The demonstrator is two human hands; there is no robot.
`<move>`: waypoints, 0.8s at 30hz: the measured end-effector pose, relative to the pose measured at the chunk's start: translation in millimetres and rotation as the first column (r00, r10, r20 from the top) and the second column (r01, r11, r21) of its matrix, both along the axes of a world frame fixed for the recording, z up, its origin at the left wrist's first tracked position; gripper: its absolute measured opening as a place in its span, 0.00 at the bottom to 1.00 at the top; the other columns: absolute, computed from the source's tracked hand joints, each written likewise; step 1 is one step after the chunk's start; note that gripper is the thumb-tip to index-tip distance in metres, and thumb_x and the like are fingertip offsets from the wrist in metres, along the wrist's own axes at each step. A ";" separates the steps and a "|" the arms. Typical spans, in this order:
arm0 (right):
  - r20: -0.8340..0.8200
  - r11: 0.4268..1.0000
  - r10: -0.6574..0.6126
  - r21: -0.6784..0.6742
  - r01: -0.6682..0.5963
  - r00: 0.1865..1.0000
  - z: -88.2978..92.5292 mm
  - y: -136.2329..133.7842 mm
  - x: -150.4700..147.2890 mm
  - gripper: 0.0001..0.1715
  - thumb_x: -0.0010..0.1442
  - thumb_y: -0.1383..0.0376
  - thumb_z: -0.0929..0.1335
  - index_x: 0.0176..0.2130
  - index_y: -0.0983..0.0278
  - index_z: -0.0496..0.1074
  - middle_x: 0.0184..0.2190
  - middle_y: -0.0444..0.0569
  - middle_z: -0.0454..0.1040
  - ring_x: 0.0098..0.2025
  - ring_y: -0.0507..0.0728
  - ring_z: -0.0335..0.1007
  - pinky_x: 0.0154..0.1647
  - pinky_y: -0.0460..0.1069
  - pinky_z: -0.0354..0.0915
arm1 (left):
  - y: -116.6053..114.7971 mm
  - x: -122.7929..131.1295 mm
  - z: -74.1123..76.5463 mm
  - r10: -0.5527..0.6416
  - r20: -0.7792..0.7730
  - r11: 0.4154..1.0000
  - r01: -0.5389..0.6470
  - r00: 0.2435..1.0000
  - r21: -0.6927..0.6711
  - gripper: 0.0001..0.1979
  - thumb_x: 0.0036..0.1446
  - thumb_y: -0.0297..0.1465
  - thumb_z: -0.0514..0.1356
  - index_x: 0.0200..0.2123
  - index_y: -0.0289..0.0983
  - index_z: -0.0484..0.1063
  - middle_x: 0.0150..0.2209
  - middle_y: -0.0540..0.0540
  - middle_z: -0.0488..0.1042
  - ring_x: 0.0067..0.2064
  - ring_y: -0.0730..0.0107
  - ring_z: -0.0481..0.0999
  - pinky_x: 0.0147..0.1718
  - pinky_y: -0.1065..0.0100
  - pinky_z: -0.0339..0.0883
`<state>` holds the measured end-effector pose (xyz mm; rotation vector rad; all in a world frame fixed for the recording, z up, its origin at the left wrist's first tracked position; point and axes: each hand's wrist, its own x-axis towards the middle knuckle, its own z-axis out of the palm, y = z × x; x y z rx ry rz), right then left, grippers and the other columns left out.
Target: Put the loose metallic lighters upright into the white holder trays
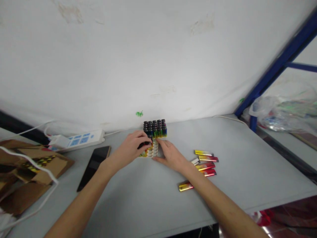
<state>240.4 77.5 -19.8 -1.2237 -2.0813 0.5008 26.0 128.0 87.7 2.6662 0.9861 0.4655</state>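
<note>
A small white tray [154, 152] with rows of slots lies flat on the table near the wall. My left hand [133, 145] is over its left part, fingers pinched on a dark-topped lighter [146, 143] that they mostly hide. My right hand [171, 154] holds the tray's right side, with its thumb at the near corner and fingers farther back. Right behind the tray stands a tight block of upright lighters [155, 128] with black tops and blue and green bodies. Several loose red and yellow lighters [205, 167] lie to the right, beside my right forearm.
At the left are a black phone [95, 165], a white power strip [85, 138] and an open cardboard box [37, 172] with things inside. A white cable [32, 162] hangs across the box. Plastic bags [282, 110] lie beyond the blue metal frame [269, 71] at the right.
</note>
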 end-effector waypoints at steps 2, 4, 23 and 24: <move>-0.008 1.000 -0.002 0.005 0.002 1.000 -1.4 0.9 -0.2 0.49 0.62 0.60 0.78 0.71 0.68 0.55 0.65 0.69 0.70 0.66 0.70 0.69 0.68 0.66 0.65 | 1.7 -2.9 -2.9 0.000 -0.046 1.000 0.001 0.999 0.018 0.09 0.67 0.33 0.61 0.44 0.41 0.83 0.46 0.44 0.80 0.50 0.56 0.77 0.53 0.55 0.70; -0.015 1.000 -0.002 0.005 0.002 1.000 -2.1 1.7 -0.2 0.50 0.61 0.60 0.78 0.72 0.67 0.55 0.64 0.68 0.70 0.66 0.70 0.68 0.68 0.67 0.65 | 1.6 -3.7 -3.8 0.005 -0.073 1.000 -0.004 0.997 0.021 0.09 0.67 0.33 0.62 0.45 0.42 0.83 0.46 0.44 0.81 0.51 0.55 0.77 0.53 0.55 0.70; -0.098 0.987 -0.151 0.032 0.155 0.984 64.3 -42.0 74.9 0.21 0.74 0.59 0.67 0.63 0.59 0.71 0.57 0.54 0.78 0.58 0.62 0.77 0.64 0.61 0.71 | -13.6 -14.3 -36.0 0.021 0.109 0.968 -0.047 0.994 0.247 0.16 0.66 0.33 0.63 0.57 0.42 0.74 0.53 0.40 0.77 0.56 0.51 0.75 0.58 0.50 0.71; -0.094 0.980 -0.196 0.017 0.199 0.976 67.3 -52.9 89.0 0.19 0.74 0.59 0.66 0.61 0.58 0.73 0.54 0.53 0.80 0.55 0.62 0.78 0.62 0.61 0.72 | -15.2 -20.5 -37.8 0.010 0.161 0.953 -0.058 0.987 0.296 0.17 0.67 0.35 0.63 0.58 0.43 0.73 0.59 0.38 0.74 0.60 0.51 0.73 0.62 0.49 0.69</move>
